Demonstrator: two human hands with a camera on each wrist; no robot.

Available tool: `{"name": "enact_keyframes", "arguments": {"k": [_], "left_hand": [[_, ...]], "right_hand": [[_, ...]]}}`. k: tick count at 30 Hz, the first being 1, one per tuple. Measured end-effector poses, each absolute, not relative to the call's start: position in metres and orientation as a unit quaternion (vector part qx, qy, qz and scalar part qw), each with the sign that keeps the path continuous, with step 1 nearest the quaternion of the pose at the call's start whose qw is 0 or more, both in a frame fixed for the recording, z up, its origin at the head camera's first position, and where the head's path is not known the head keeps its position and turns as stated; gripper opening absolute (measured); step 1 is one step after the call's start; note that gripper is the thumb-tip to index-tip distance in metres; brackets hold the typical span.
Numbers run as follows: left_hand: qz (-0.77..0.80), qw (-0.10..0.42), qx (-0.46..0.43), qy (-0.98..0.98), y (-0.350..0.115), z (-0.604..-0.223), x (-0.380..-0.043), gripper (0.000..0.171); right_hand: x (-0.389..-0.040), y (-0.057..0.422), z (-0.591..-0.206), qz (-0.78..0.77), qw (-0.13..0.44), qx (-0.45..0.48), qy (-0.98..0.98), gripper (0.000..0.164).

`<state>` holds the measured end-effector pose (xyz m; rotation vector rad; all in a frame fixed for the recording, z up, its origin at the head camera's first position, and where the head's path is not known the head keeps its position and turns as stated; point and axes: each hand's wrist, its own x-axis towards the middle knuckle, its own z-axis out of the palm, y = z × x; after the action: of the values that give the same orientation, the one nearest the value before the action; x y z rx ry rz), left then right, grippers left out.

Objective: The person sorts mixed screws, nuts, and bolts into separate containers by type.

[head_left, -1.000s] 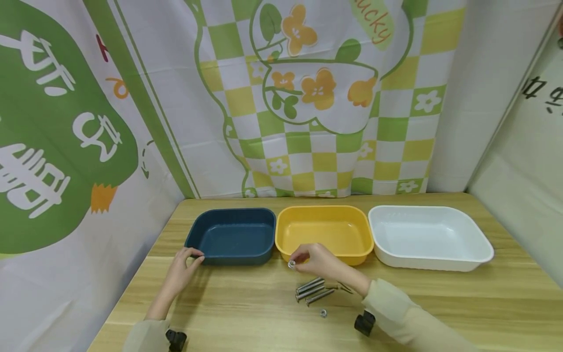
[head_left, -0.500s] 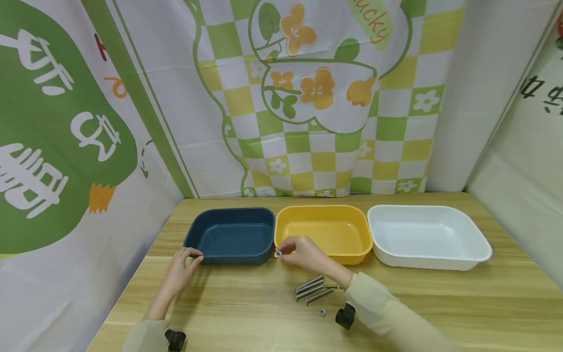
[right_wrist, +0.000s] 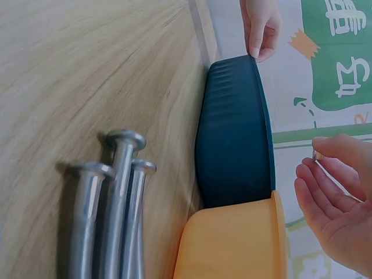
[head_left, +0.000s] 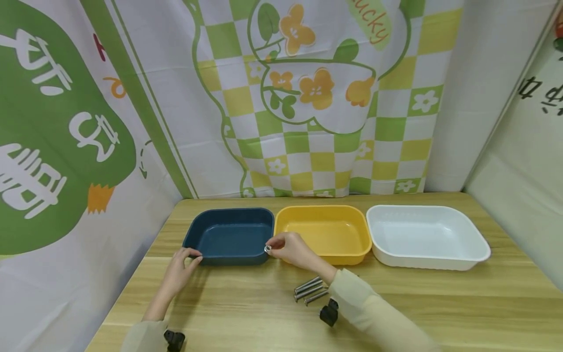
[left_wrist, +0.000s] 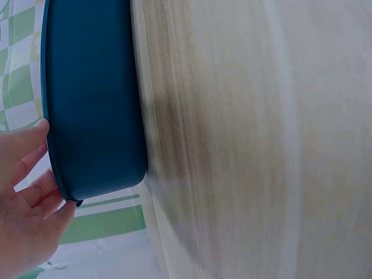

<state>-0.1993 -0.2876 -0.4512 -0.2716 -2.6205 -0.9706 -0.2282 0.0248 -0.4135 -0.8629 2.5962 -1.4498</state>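
My right hand point(head_left: 292, 250) pinches a small metal nut point(head_left: 268, 249) between thumb and fingers, over the front right corner of the dark blue tray point(head_left: 233, 260). In the right wrist view the nut point(right_wrist: 315, 154) shows at the fingertips, above the level of the tray rims. At the blue tray's front left corner, my left hand point(head_left: 177, 271) holds the rim with thumb and fingers, as the left wrist view also shows on the tray wall point(left_wrist: 96, 104). Several long metal bolts point(head_left: 310, 288) lie on the table below my right forearm, partly covered by the sleeve.
A yellow tray point(head_left: 347, 259) stands against the blue one, and a white tray point(head_left: 431, 262) follows on its right. All three sit in a row on the wooden table point(head_left: 246, 308). Printed curtains point(head_left: 308, 161) hang behind and at both sides.
My right hand has carried the nut leftward, from before the yellow tray to the blue tray's corner. The loose nut on the table is now hidden behind my right wrist camera. My left hand stays put.
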Motion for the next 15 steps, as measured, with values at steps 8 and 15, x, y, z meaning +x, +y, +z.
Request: {"name": "enact_keyframes", "arguments": {"k": [8,15], "left_hand": [[-0.34,0.161,-0.096,-0.922,-0.289,-0.452,-0.199,0.012],[-0.337,0.146,-0.09,-0.926,-0.29,-0.452,-0.199,0.012]], "right_hand": [[-0.231,0.015,-0.415,-0.483,0.03,-0.275,0.831,0.015],[-0.236,0.007,-0.417,-0.491,0.02,-0.277,0.826,0.016]]}}
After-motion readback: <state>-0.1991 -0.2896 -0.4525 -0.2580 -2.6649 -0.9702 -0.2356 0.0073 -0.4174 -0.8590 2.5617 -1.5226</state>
